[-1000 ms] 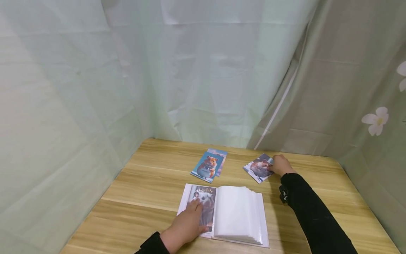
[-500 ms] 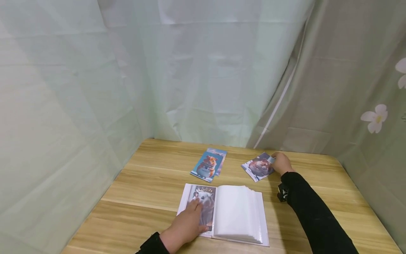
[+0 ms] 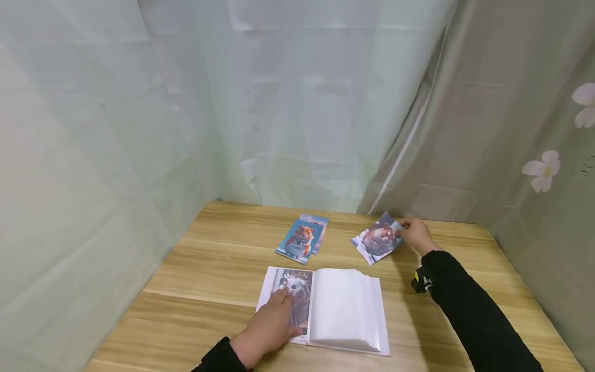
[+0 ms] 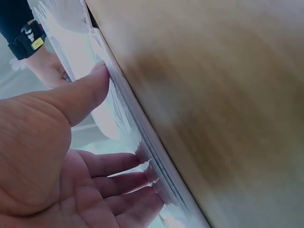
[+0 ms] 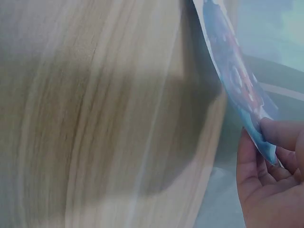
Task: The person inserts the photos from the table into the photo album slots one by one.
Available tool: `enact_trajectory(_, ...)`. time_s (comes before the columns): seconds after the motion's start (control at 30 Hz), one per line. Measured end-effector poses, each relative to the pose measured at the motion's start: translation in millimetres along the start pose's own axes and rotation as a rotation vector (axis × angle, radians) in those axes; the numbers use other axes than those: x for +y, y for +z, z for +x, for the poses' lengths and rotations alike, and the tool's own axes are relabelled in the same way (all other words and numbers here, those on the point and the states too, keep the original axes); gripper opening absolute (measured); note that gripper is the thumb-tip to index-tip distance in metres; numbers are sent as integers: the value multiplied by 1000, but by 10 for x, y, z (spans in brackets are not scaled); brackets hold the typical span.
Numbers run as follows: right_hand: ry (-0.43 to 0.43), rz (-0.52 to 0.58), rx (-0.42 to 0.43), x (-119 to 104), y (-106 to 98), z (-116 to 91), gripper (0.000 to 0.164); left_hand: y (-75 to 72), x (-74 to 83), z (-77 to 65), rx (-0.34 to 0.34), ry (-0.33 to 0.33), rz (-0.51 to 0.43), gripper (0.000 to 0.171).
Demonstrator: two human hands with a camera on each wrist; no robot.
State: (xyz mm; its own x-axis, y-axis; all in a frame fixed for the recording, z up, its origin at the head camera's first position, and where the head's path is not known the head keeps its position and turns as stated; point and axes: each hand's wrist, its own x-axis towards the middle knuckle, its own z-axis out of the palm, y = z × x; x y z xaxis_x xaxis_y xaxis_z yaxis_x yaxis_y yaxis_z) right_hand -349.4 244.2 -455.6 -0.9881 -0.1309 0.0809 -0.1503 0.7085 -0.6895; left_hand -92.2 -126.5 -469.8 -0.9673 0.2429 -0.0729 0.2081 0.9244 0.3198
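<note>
A photo album [image 3: 346, 305] lies spread on the table, with a crowned white animal picture [image 3: 299, 302] in its left page and blank white leaves on the right. My left hand [image 3: 269, 324] rests on that left page; in the left wrist view its fingers [image 4: 126, 164] lie straight along the album's edge. With thumb and fingers my right hand [image 3: 416, 235] pinches the right edge of a picture card [image 3: 377, 240] showing a brown rodent in snow. The right wrist view has this card [image 5: 237, 71] tilted up from the wood.
Two more cards overlap behind the album: a blue hamster card [image 3: 299, 243] on top of a pinkish one [image 3: 321, 222]. Pale curtains [image 3: 297, 119] hang close along the back and sides of the wooden table [image 3: 186, 289].
My right hand has taken the rodent card by its edge and raised its near-hand side off the table. The left hand stays on the album page.
</note>
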Motion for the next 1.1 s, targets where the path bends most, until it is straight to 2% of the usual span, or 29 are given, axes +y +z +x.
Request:
enact_trajectory(0.5, -6, 155, 13, -224, -223, -119, 25, -55, 31, 56, 44, 36, -2, 80)
enact_trajectory(0.63, -17, 215, 3, -355, -286, -134, 26, -87, 173, 96, 14, 63, -32, 75)
enact_trajectory(0.8, -8, 344, -6, -563, -321, -144, 29, -82, 382, 169, -7, 147, -14, 74)
enact_trajectory(0.93, 9, 424, -16, -688, -304, -130, 31, -44, 506, 241, -13, 159, 19, 77)
enact_trajectory(1.1, 28, 483, -29, -791, -198, -121, 29, 24, 614, 322, -24, 161, 14, 81)
